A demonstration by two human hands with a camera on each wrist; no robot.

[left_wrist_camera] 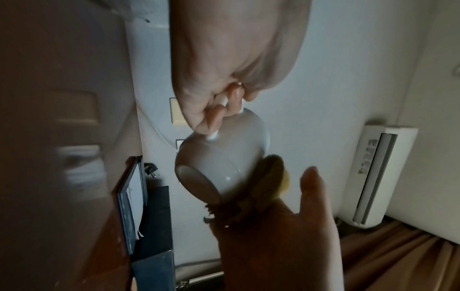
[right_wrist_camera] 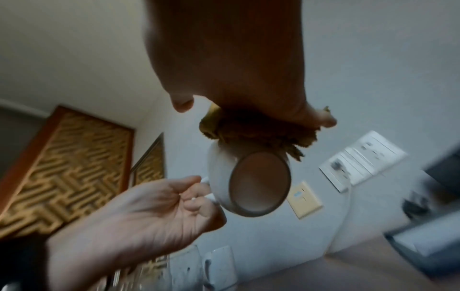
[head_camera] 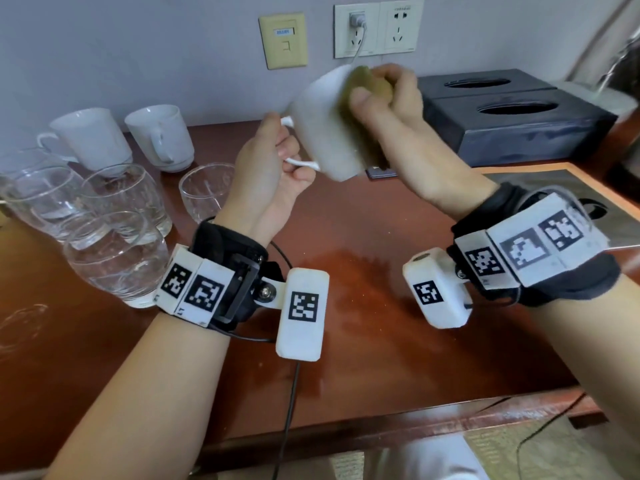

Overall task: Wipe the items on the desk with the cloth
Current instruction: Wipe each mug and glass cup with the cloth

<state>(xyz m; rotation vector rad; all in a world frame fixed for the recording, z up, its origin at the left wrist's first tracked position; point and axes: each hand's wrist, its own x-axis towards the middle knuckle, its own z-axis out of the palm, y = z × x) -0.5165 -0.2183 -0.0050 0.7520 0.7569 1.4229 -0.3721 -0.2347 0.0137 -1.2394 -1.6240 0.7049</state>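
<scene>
A white mug (head_camera: 325, 129) hangs in the air above the red-brown desk (head_camera: 363, 306), tilted with its mouth toward me. My left hand (head_camera: 277, 161) grips its handle, fingers curled through the loop (left_wrist_camera: 224, 106). My right hand (head_camera: 381, 98) holds a bunched yellow-brown cloth (head_camera: 367, 95) and presses it against the mug's right side. In the right wrist view the cloth (right_wrist_camera: 261, 132) sits on the mug (right_wrist_camera: 224, 177) just above its open mouth. The left wrist view shows the cloth (left_wrist_camera: 271, 177) at the mug's (left_wrist_camera: 224, 155) rim.
Two more white mugs (head_camera: 100, 140) (head_camera: 162, 136) stand at the back left, with several clear glasses (head_camera: 117, 258) in front of them. Dark tissue boxes (head_camera: 512, 116) lie at the back right, a framed sheet (head_camera: 554, 188) beside them. A cable (head_camera: 291, 393) crosses the desk's front edge.
</scene>
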